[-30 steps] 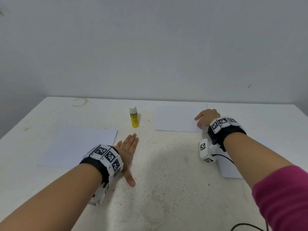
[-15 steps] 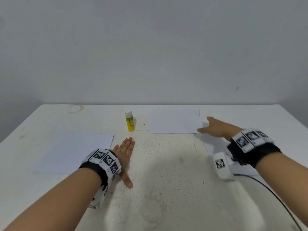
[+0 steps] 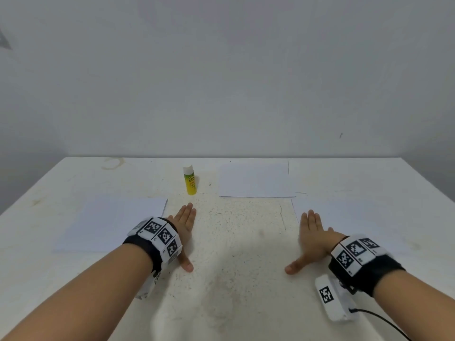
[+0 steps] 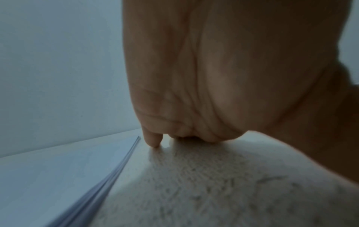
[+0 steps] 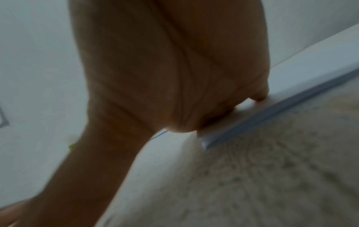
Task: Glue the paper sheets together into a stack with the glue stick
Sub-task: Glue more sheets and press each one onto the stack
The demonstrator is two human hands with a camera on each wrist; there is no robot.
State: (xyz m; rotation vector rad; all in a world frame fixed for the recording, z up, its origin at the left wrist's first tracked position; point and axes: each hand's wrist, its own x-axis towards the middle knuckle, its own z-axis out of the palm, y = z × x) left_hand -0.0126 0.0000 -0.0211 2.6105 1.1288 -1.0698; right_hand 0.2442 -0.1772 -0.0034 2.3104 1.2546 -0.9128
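Head view: white speckled table (image 3: pixel 236 242) against a grey wall (image 3: pixel 221 70), with three separate lots of white paper lying flat. Left paper (image 3: pixel 113 222) lies near the front left with its long axis across the table; far paper (image 3: pixel 256 180) lies towards the back, right of centre, also long side across; right paper (image 3: pixel 344 217) is on the front right, partly covered by the right hand, outline faint against the table. Left hand (image 3: pixel 183 232) rests flat on bare table just beside the right edge of the left paper, fingers straight and together, thumb spread towards centre; holds nothing. Right hand (image 3: pixel 311 237) lies flat, fingers straight, thumb spread inward; fingers on the left edge of the right paper, nothing gripped. Both wrists carry black bands with black-and-white marker tiles. Glue stick (image 3: pixel 190 180) stands upright near the back, left of the far paper, between it and the left paper; white cap up, yellow-green body, long axis vertical, well apart from both hands. Left wrist view adds: the left paper (image 4: pixel 58 176) shows several layered edges, a stack, with a fingertip (image 4: pixel 153 141) on the table just beside it. Right wrist view, blurred, adds: right paper (image 5: pixel 291 92) also has visible thickness at its edge; palm (image 5: pixel 174 69) bears down on it.
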